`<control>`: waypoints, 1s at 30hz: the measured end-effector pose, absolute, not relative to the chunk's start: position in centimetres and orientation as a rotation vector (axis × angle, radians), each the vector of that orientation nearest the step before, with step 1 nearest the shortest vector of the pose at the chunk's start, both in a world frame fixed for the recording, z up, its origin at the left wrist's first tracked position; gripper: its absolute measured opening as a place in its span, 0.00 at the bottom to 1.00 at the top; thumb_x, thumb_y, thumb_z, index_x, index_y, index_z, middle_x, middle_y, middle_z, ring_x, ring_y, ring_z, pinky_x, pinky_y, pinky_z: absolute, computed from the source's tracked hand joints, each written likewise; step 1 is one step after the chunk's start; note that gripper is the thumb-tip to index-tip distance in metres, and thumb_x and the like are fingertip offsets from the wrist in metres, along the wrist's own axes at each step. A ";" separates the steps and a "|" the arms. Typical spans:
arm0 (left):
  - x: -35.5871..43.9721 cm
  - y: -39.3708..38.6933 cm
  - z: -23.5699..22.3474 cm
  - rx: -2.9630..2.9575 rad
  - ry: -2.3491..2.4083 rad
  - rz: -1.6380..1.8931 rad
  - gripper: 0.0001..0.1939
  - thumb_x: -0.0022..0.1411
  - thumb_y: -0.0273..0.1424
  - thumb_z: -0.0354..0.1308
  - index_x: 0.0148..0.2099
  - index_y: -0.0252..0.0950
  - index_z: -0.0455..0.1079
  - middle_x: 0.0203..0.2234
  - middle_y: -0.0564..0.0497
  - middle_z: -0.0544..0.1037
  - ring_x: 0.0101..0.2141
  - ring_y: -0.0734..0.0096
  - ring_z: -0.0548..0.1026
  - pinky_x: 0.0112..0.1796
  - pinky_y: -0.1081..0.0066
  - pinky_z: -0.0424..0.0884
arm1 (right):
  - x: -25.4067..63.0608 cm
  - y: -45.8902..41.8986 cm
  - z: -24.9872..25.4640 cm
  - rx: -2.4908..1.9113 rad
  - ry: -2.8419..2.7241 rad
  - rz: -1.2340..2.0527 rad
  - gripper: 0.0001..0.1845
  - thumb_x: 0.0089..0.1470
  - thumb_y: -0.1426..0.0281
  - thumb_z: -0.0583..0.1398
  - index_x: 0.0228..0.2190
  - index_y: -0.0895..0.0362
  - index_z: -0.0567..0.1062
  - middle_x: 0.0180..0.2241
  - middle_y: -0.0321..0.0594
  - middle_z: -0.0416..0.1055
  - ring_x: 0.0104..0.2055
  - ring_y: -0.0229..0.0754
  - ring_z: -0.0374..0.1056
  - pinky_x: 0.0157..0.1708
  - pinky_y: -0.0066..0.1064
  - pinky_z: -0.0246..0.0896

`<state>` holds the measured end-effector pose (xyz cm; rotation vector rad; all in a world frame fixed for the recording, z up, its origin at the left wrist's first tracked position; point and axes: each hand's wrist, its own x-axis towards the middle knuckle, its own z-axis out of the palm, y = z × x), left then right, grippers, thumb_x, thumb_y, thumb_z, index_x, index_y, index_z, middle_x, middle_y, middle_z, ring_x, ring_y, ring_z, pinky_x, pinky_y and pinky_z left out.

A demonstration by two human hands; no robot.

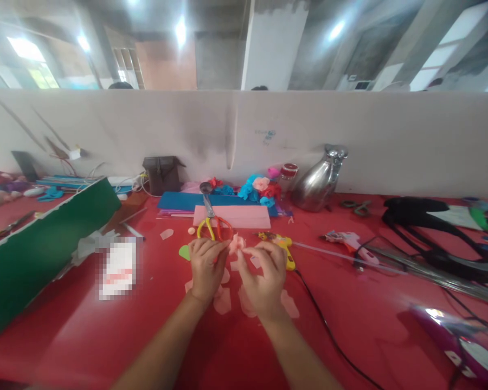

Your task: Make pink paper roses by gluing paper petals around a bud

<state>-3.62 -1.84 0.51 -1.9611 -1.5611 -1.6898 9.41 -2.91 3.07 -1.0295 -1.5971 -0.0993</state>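
Note:
My left hand (pixel 206 268) and my right hand (pixel 265 276) meet over the red table, fingertips pinched at either side of a small pink paper flower (pixel 236 244). The flower's lower part is partly hidden by my fingers. Loose pink paper petals (pixel 223 301) lie under and around both hands. Just right of my right hand rests a yellow glue gun (pixel 288 253), its black cord running toward the front. Beyond my left hand lies a tool with yellow and red loop handles (pixel 210 227) and a rounded metal end. A green paper piece (pixel 184 252) sits beside my left hand.
A green board (pixel 52 254) stands at left. Behind the hands are stacked pink paper (pixel 236 216), blue and red paper flowers (pixel 250 187) and a metal jug (pixel 319 181). At right lie another glue gun (pixel 352 245), a black frame-like object (pixel 415 216) and a purple device (pixel 457 344).

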 end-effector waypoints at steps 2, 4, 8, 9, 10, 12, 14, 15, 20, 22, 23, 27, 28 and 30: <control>-3.5 -1.9 0.5 -1.967 -1.561 -1.685 0.06 0.57 0.29 0.57 0.36 0.40 0.76 0.23 0.52 0.76 0.29 0.68 0.67 0.35 0.67 0.57 | 9.4 -3.0 3.0 -1.039 -1.618 -0.159 0.05 0.49 0.72 0.61 0.32 0.52 0.73 0.34 0.39 0.64 0.37 0.43 0.62 0.41 0.40 0.58; -3.5 -1.9 0.6 -1.966 -1.571 -1.675 0.06 0.57 0.29 0.57 0.36 0.40 0.75 0.23 0.52 0.76 0.29 0.69 0.67 0.35 0.67 0.57 | 9.4 -3.0 2.8 -1.054 -1.645 -0.211 0.07 0.48 0.71 0.62 0.33 0.52 0.73 0.36 0.40 0.63 0.38 0.44 0.61 0.41 0.40 0.57; -3.5 -2.0 0.6 -1.964 -1.557 -1.663 0.06 0.57 0.29 0.57 0.37 0.40 0.75 0.23 0.52 0.76 0.29 0.69 0.68 0.35 0.67 0.58 | 9.3 -3.1 2.6 -1.118 -1.679 -0.235 0.08 0.47 0.71 0.62 0.34 0.53 0.74 0.37 0.42 0.63 0.39 0.46 0.60 0.41 0.41 0.55; -3.5 -2.0 0.6 -1.966 -1.551 -1.653 0.06 0.58 0.29 0.57 0.37 0.39 0.75 0.23 0.52 0.76 0.29 0.69 0.68 0.35 0.67 0.58 | 9.2 -3.1 2.6 -1.133 -1.678 -0.231 0.08 0.48 0.70 0.61 0.34 0.53 0.74 0.37 0.42 0.63 0.39 0.46 0.59 0.41 0.41 0.55; -3.5 -2.0 0.6 -1.966 -1.549 -1.643 0.06 0.58 0.29 0.57 0.37 0.39 0.75 0.24 0.52 0.76 0.29 0.69 0.68 0.35 0.67 0.58 | 9.2 -3.1 2.7 -1.144 -1.673 -0.228 0.07 0.48 0.70 0.61 0.33 0.53 0.74 0.37 0.42 0.63 0.40 0.46 0.59 0.42 0.41 0.55; -3.4 -2.1 0.6 -1.960 -1.550 -1.630 0.06 0.58 0.30 0.57 0.37 0.39 0.75 0.24 0.52 0.76 0.29 0.70 0.68 0.35 0.67 0.58 | 9.1 -3.1 2.7 -1.152 -1.654 -0.234 0.06 0.48 0.70 0.61 0.32 0.53 0.74 0.36 0.41 0.63 0.40 0.46 0.59 0.42 0.40 0.55; -3.4 -2.1 0.6 -1.957 -1.552 -1.626 0.06 0.58 0.30 0.57 0.36 0.38 0.75 0.24 0.52 0.76 0.29 0.70 0.68 0.35 0.67 0.58 | 9.1 -3.0 2.6 -1.153 -1.646 -0.256 0.04 0.48 0.71 0.61 0.30 0.53 0.75 0.35 0.41 0.63 0.39 0.45 0.60 0.42 0.40 0.54; -3.4 -2.1 0.6 -1.957 -1.553 -1.623 0.06 0.58 0.30 0.57 0.36 0.38 0.75 0.24 0.52 0.76 0.29 0.70 0.68 0.35 0.67 0.58 | 9.1 -3.0 2.6 -1.156 -1.646 -0.270 0.03 0.47 0.71 0.62 0.29 0.53 0.75 0.35 0.41 0.64 0.39 0.45 0.60 0.42 0.40 0.54; -3.2 -2.1 0.5 -1.949 -1.573 -1.641 0.06 0.58 0.29 0.56 0.34 0.38 0.75 0.22 0.52 0.75 0.28 0.70 0.67 0.35 0.67 0.59 | 9.1 -3.0 2.7 -1.144 -1.652 -0.430 0.04 0.45 0.73 0.64 0.27 0.53 0.74 0.33 0.40 0.66 0.38 0.45 0.60 0.42 0.41 0.54; -3.1 -2.1 0.3 -1.943 -1.584 -1.684 0.05 0.57 0.27 0.56 0.34 0.38 0.74 0.23 0.52 0.75 0.28 0.70 0.67 0.35 0.67 0.60 | 9.2 -3.2 2.6 -1.097 -1.672 -0.534 0.06 0.45 0.74 0.64 0.27 0.52 0.74 0.31 0.39 0.67 0.38 0.45 0.59 0.42 0.42 0.53; -3.1 -2.1 0.3 -1.943 -1.597 -1.714 0.05 0.57 0.27 0.57 0.34 0.37 0.74 0.23 0.52 0.75 0.28 0.70 0.67 0.35 0.68 0.60 | 9.2 -3.3 2.6 -1.069 -1.688 -0.575 0.07 0.44 0.74 0.64 0.28 0.52 0.74 0.30 0.39 0.67 0.38 0.45 0.58 0.43 0.42 0.53; -3.2 -2.1 0.2 -1.946 -1.717 -1.940 0.04 0.54 0.26 0.58 0.32 0.37 0.74 0.23 0.52 0.74 0.29 0.70 0.67 0.35 0.69 0.62 | 9.3 -3.5 2.4 -0.976 -1.721 -0.564 0.10 0.44 0.76 0.64 0.30 0.51 0.74 0.31 0.39 0.68 0.38 0.45 0.58 0.43 0.42 0.54; -3.3 -2.1 0.2 -1.931 -1.767 -2.036 0.04 0.53 0.26 0.59 0.31 0.37 0.74 0.24 0.53 0.74 0.29 0.70 0.67 0.35 0.69 0.62 | 9.3 -3.5 2.4 -0.971 -1.701 -0.500 0.09 0.44 0.76 0.64 0.30 0.51 0.74 0.32 0.39 0.68 0.38 0.44 0.58 0.42 0.42 0.55; -3.3 -1.9 0.3 -1.876 -1.879 -2.297 0.03 0.52 0.28 0.60 0.30 0.37 0.75 0.25 0.53 0.75 0.30 0.71 0.69 0.35 0.70 0.64 | 9.2 -3.4 2.6 -0.975 -1.633 -0.271 0.08 0.45 0.76 0.62 0.30 0.52 0.73 0.32 0.39 0.67 0.37 0.43 0.60 0.41 0.40 0.56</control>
